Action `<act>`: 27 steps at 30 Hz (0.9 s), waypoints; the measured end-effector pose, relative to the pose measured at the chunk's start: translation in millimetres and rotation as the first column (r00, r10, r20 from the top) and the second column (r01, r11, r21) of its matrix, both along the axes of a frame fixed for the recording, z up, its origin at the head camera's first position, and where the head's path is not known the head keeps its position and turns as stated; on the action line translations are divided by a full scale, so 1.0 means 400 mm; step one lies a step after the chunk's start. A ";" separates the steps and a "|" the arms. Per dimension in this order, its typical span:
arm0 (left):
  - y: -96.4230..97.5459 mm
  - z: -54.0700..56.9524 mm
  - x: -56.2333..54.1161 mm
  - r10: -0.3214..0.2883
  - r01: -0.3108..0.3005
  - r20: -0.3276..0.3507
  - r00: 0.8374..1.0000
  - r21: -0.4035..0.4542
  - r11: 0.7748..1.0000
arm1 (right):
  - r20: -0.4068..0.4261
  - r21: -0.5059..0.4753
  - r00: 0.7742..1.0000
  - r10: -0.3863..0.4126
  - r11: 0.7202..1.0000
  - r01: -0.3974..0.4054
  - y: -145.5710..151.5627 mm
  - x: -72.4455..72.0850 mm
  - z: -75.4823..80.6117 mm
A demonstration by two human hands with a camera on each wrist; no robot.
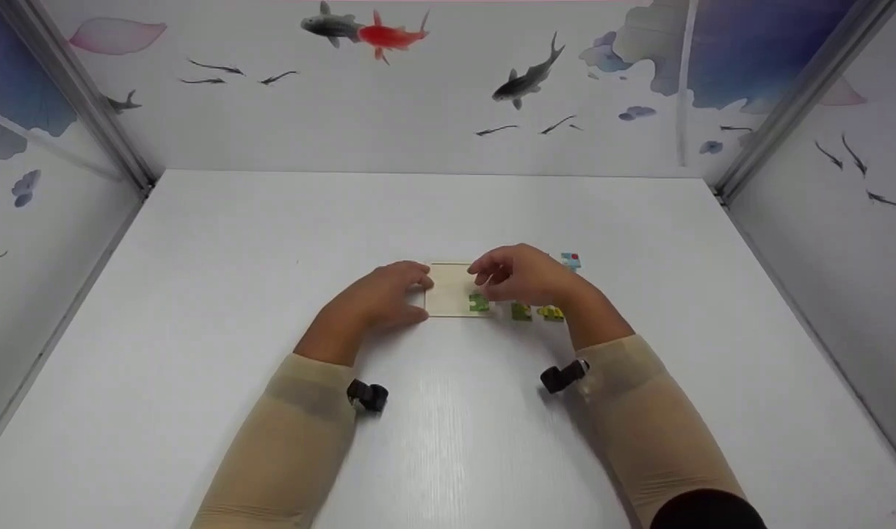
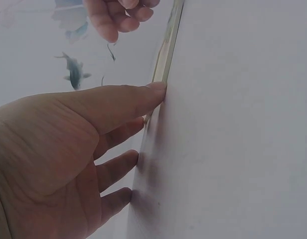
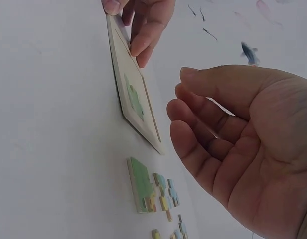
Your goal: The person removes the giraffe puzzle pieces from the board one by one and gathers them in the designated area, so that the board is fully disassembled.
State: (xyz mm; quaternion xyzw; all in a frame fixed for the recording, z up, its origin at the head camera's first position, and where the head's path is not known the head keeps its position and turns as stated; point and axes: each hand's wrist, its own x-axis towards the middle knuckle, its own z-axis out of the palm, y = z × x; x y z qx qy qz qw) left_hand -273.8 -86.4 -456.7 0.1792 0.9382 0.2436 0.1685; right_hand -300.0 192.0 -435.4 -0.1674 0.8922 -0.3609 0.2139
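A shallow wooden puzzle board (image 1: pixel 448 290) lies flat on the white table, a rim around its pale inside. One green puzzle piece (image 1: pixel 479 302) sits in its near right corner. At the board's left end, my left hand (image 1: pixel 389 294) holds it, thumb on the near edge and a finger by the left side; the other fingers spread onto the table in the left wrist view. Above the board's right end hovers my right hand (image 1: pixel 525 275), fingers loosely bent. Nothing shows between its thumb and fingertips in the right wrist view (image 3: pixel 233 124).
Loose puzzle pieces lie right of the board: a green one (image 1: pixel 521 311), a yellow and green one (image 1: pixel 551 313) and a blue one with red (image 1: pixel 571 260). More pieces are partly hidden by the right hand. White printed panels (image 1: pixel 418 139) enclose the table's back and sides.
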 end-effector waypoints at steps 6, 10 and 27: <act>-0.002 0.004 0.003 -0.004 0.004 0.004 1.000 0.005 1.000 | 0.012 0.047 0.999 0.041 0.998 -0.042 -0.008 0.002 -0.013; -0.002 0.005 0.004 -0.004 0.004 0.008 1.000 -0.004 1.000 | 0.011 0.085 1.000 0.025 0.996 -0.026 -0.017 0.007 -0.018; -0.001 0.010 0.008 -0.015 0.015 -0.002 1.000 0.000 1.000 | -0.031 0.031 0.999 0.013 0.999 -0.012 -0.006 0.007 -0.015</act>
